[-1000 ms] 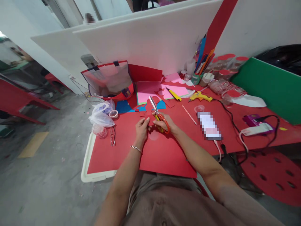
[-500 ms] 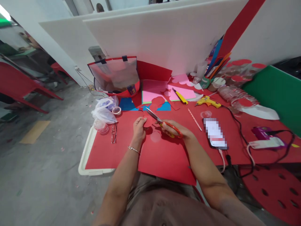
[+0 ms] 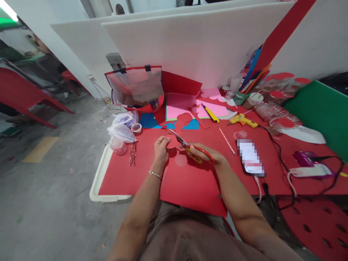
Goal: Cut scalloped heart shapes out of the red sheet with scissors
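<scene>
Left grip: thumb and fingers pinching a red paper disc above the surface
Right grip: curled around orange-handled scissors, metal blades beside the disc
Surface: red, flat
Room: grey floor, red chair
Change: hands farther apart than a second ago, blades slanting more leftward

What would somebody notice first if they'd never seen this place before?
Probably the bright red tabletop stretching across the middle, with scissors in the right hand beside a red paper circle pinched in the left hand. Next, perhaps the yellow glue gun lying beyond the phone, and the big green board at the far right.
</scene>
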`<state>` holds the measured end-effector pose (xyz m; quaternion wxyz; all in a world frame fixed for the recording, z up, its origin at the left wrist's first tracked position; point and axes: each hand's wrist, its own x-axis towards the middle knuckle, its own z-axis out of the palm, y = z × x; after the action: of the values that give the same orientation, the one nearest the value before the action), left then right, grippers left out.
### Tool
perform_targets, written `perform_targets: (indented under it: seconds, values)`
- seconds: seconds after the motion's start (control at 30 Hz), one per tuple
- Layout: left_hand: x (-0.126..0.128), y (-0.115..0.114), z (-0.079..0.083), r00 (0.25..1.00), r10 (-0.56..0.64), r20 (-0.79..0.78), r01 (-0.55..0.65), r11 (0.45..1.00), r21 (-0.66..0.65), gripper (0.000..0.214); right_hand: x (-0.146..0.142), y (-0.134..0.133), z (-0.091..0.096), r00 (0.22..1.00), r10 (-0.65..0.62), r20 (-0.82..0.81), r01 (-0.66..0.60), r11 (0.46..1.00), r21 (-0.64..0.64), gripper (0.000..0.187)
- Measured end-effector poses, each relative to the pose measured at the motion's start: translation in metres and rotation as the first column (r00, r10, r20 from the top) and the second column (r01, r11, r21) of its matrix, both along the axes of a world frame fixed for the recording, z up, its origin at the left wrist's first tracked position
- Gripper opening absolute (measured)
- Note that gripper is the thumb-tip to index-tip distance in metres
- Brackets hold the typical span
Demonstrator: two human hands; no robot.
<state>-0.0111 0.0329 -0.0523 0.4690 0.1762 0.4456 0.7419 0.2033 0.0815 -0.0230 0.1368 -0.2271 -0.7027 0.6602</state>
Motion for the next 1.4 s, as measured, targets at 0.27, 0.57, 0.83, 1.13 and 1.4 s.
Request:
perform_targets:
  seconds: [0.27,0.57,0.83,1.13,1.4]
  values:
    - [-0.001,-0.002,0.0,1.0,-0.023,-0.006,0.023,1.0,0.002,0.032,-0.001,-0.003,0.005,0.999,-0.022,0.023,0.022,1.0,-0.015,0.074]
    - [-0.003,-0.003,0.0,0.997,-0.033,-0.069,0.033,0.999,0.009,0.028,-0.001,-0.005,0.011,0.999,-0.022,0.025,0.023,0.999,-0.033,0.072]
    - [-0.004,-0.004,-0.003,0.996,-0.043,-0.076,0.044,0.999,0.014,0.024,-0.001,-0.005,0.011,0.999,-0.031,0.033,0.033,0.998,-0.056,0.071]
    - [-0.005,-0.003,-0.008,0.997,-0.044,-0.064,0.045,0.999,0.013,0.024,-0.002,-0.008,0.019,0.998,-0.042,0.055,0.046,0.996,-0.071,0.072]
    - [-0.007,-0.003,-0.011,0.997,-0.054,-0.057,0.055,0.998,0.026,0.026,-0.002,-0.006,0.015,0.998,-0.04,0.053,0.044,0.996,-0.073,0.072]
